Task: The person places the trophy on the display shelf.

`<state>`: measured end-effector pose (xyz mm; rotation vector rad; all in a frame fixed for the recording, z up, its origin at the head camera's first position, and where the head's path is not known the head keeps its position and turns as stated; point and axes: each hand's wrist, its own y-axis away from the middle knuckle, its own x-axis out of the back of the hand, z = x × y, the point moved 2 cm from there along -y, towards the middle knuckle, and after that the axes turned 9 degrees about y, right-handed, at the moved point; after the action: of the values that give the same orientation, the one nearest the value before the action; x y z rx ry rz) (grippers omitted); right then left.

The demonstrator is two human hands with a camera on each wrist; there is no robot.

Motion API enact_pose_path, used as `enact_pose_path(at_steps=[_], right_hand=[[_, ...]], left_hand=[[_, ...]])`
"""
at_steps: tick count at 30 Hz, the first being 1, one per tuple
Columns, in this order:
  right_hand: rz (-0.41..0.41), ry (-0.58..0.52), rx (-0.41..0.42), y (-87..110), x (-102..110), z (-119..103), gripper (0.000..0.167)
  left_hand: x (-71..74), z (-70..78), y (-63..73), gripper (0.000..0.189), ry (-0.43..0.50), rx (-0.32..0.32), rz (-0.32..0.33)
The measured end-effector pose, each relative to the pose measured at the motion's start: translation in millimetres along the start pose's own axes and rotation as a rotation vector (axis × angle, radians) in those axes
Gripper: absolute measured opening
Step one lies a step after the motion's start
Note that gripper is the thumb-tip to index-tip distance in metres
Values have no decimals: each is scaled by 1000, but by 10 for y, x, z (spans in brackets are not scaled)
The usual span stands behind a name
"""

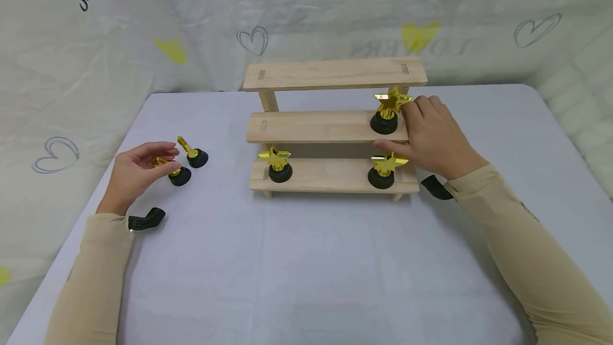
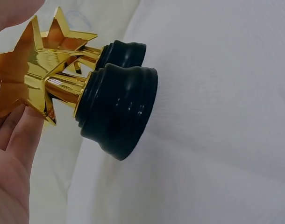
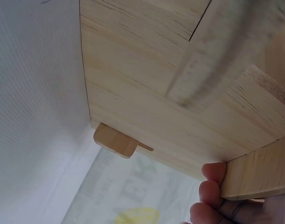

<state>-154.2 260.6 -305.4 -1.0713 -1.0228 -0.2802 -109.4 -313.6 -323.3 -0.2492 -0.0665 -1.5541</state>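
Note:
At the left of the table, my left hand [image 1: 136, 172] has its thumb and fingers around the gold star of a black-based star trophy [image 1: 180, 177]. In the left wrist view that trophy [image 2: 119, 109] appears large, its star between thumb and fingers. A second star trophy [image 1: 198, 158] stands just behind it. My right hand [image 1: 438, 140] grips the right end of the three-tier wooden shelf [image 1: 321, 126] at the middle board. The right wrist view shows fingertips [image 3: 212, 191] curled round a board's edge. Beside this hand, a star trophy [image 1: 384, 123] sits on the middle board.
On the bottom board stand two more star trophies, one near the left end [image 1: 280, 173] and one near the right [image 1: 381, 178]. A white cloth covers the table [image 1: 306, 260]. Behind it hangs a pale curtain [image 1: 316, 9] printed with hearts and words.

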Motion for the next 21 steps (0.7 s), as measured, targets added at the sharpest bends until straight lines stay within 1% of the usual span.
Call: enact_pose_path(at_steps=[3, 7, 11, 14, 21], right_hand=[[-7, 0, -7, -1, 3, 2, 106], [-24, -8, -20, -1, 9, -4, 108], [-25, -6, -20, -1, 8, -2, 107], [-23, -7, -20, -3, 7, 2, 107], [-28, -9, -23, -4, 2, -1, 108]], left_hand=[[-4, -32, 3, 46, -83, 6, 15], [0, -73, 9, 46, -224, 17, 19], [18, -123, 18, 47, -316, 56, 16], [31, -149, 29, 47, -358, 91, 6], [57, -159, 57, 54, -378, 152, -40]])
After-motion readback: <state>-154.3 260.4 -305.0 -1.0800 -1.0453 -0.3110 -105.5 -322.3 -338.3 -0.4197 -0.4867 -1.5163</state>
